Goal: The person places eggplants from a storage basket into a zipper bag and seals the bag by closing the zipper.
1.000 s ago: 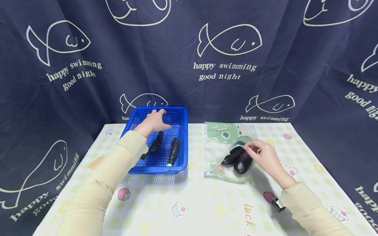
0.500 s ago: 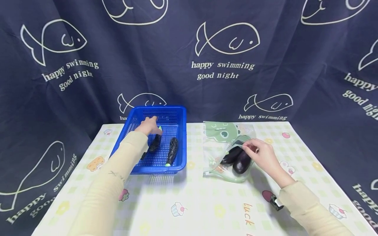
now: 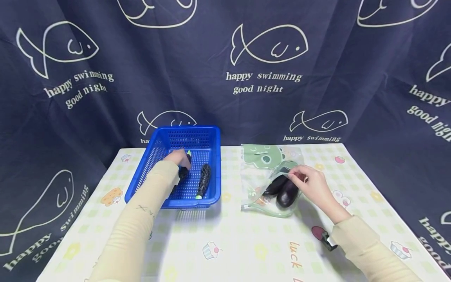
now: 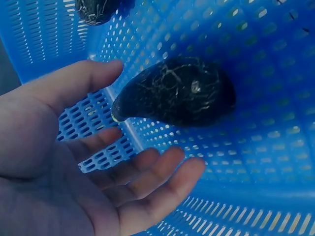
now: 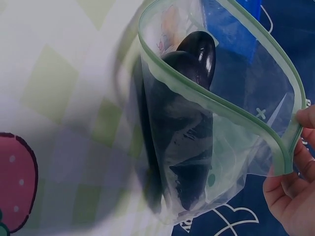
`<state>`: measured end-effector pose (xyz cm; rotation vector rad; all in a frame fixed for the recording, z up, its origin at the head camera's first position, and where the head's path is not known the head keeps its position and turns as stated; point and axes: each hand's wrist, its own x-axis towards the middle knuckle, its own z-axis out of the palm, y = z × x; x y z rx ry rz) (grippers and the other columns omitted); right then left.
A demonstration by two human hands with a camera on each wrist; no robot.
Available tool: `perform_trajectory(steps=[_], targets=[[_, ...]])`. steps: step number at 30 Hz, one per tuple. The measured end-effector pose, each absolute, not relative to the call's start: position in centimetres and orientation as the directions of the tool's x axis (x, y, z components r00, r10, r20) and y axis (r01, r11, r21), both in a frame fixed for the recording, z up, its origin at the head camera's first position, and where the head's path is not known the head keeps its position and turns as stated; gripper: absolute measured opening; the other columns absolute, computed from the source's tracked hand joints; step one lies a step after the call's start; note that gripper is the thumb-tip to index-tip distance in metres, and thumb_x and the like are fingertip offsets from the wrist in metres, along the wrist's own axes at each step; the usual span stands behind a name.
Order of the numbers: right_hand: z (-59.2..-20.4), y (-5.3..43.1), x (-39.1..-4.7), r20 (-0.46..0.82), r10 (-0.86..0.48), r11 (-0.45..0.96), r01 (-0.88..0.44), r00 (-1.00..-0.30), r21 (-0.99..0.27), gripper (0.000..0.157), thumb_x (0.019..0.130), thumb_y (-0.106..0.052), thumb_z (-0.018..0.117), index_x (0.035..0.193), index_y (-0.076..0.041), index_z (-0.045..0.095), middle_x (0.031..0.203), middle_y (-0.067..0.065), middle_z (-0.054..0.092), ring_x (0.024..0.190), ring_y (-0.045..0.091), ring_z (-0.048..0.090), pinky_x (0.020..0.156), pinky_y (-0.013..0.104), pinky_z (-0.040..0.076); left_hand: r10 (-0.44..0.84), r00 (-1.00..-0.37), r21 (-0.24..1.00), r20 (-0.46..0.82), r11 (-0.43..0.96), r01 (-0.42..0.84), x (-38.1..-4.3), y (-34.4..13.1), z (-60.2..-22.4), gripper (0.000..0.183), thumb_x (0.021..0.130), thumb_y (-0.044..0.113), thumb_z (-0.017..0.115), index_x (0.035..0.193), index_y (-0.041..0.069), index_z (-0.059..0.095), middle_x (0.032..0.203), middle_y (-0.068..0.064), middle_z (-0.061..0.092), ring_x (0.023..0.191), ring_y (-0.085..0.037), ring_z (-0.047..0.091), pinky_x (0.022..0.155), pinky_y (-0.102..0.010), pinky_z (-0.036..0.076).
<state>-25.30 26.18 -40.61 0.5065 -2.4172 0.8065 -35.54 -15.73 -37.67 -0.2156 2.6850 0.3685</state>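
My left hand (image 3: pixel 179 157) reaches down into the blue plastic basket (image 3: pixel 215 184). In the left wrist view its thumb and fingers are spread apart at the narrow end of a dark wrinkled eggplant (image 4: pixel 177 93), with a gap around it. Another wrinkled eggplant (image 3: pixel 204 180), green-tipped, lies to the right in the same basket. With thumb and fingers, my right hand (image 3: pixel 310 180) pinches the green-edged mouth of a clear zip bag (image 3: pixel 251 172). The bag's mouth gapes in the right wrist view. Inside are a smooth eggplant (image 3: pixel 287 194) and a second smooth eggplant (image 3: pixel 275 186).
A checked tablecloth (image 3: pixel 239 243) with printed cupcakes and fruit covers the table. Behind it hangs a dark blue curtain (image 3: pixel 211 98) with fish drawings. The basket's raised walls surround the left hand, and the bag lies to the basket's right.
My left hand has moved down and toward me inside the basket, from its far part to the left eggplant. The right hand keeps its pinch on the bag. The head view shifted slightly.
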Motion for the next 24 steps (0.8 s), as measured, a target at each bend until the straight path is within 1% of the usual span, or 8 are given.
perform_trajectory(steps=[2,4,9,12,14,16,21,24], targets=[[-40.6,26.2,-25.3,0.593,-0.178,0.750,-0.498,-0.785,-0.435,0.008,0.079,-0.009,0.073,0.080,-0.015,0.068,0.067,-0.009,0.057,0.057,0.002,0.044,0.054,0.014,0.035,-0.092,-0.896,0.209,-0.435,0.957,-0.200,-35.6,-15.8,-38.0,0.073,0.080,0.029,0.070,0.138,-0.001,0.038,0.137,-0.024,0.045,0.124,-0.037,0.046,0.100,-0.050,0.040],[-40.7,26.2,-25.3,0.592,-0.179,0.751,-0.498,-0.786,-0.434,0.008,0.079,-0.009,0.073,0.080,-0.015,0.067,0.068,-0.009,0.057,0.057,0.002,0.045,0.054,0.014,0.036,-0.090,-0.889,0.205,-0.449,0.958,-0.201,-35.7,-15.8,-38.4,0.073,0.080,0.029,0.070,0.139,0.000,0.038,0.138,-0.023,0.044,0.126,-0.037,0.044,0.102,-0.050,0.038],[-40.7,26.3,-25.4,0.590,-0.178,0.755,-0.494,-0.787,-0.431,0.008,0.079,-0.009,0.073,0.080,-0.015,0.067,0.068,-0.009,0.058,0.058,0.001,0.045,0.054,0.014,0.036,-0.086,-0.877,0.246,-0.472,0.943,-0.225,-35.7,-16.0,-39.0,0.085,0.081,0.026,0.069,0.147,0.001,0.021,0.147,-0.024,0.032,0.133,-0.039,0.034,0.107,-0.050,0.032],[-40.8,26.2,-25.4,0.590,-0.177,0.754,-0.494,-0.788,-0.433,0.008,0.079,-0.009,0.073,0.080,-0.015,0.067,0.068,-0.009,0.058,0.058,0.002,0.045,0.054,0.014,0.036,-0.065,-0.882,0.274,-0.467,0.937,-0.215,-35.6,-16.0,-39.2,0.089,0.082,0.024,0.067,0.149,0.000,0.014,0.150,-0.025,0.026,0.137,-0.040,0.028,0.109,-0.050,0.029],[-40.9,26.3,-25.4,0.590,-0.177,0.753,-0.494,-0.788,-0.435,0.009,0.079,-0.009,0.073,0.081,-0.016,0.067,0.068,-0.009,0.058,0.058,0.002,0.045,0.054,0.015,0.036,-0.052,-0.887,0.290,-0.459,0.935,-0.205,-35.7,-16.0,-39.4,0.090,0.082,0.022,0.067,0.149,-0.001,0.011,0.150,-0.025,0.024,0.137,-0.041,0.026,0.109,-0.050,0.029],[-40.9,26.3,-25.4,0.589,-0.177,0.751,-0.495,-0.789,-0.438,0.009,0.079,-0.009,0.073,0.081,-0.016,0.067,0.068,-0.009,0.058,0.058,0.002,0.045,0.054,0.015,0.036,-0.045,-0.893,0.290,-0.448,0.937,-0.193,-35.8,-15.9,-39.7,0.090,0.081,0.021,0.066,0.148,-0.003,0.012,0.149,-0.027,0.026,0.136,-0.041,0.027,0.108,-0.049,0.030],[-41.0,26.3,-25.5,0.583,-0.175,0.750,-0.491,-0.793,-0.443,0.008,0.080,-0.010,0.073,0.081,-0.016,0.067,0.068,-0.009,0.058,0.058,0.002,0.045,0.055,0.015,0.036,-0.055,-0.895,0.305,-0.442,0.929,-0.208,-36.2,-16.0,-40.2,0.088,0.080,0.019,0.066,0.148,0.000,0.015,0.146,-0.027,0.031,0.134,-0.041,0.032,0.105,-0.049,0.035],[-41.0,26.3,-25.5,0.580,-0.173,0.753,-0.487,-0.796,-0.443,0.008,0.080,-0.010,0.073,0.081,-0.016,0.067,0.068,-0.009,0.057,0.058,0.002,0.045,0.055,0.015,0.036,-0.059,-0.892,0.317,-0.449,0.922,-0.221,-36.3,-16.0,-40.2,0.088,0.081,0.019,0.066,0.149,0.001,0.013,0.147,-0.027,0.029,0.134,-0.042,0.031,0.104,-0.050,0.035]])
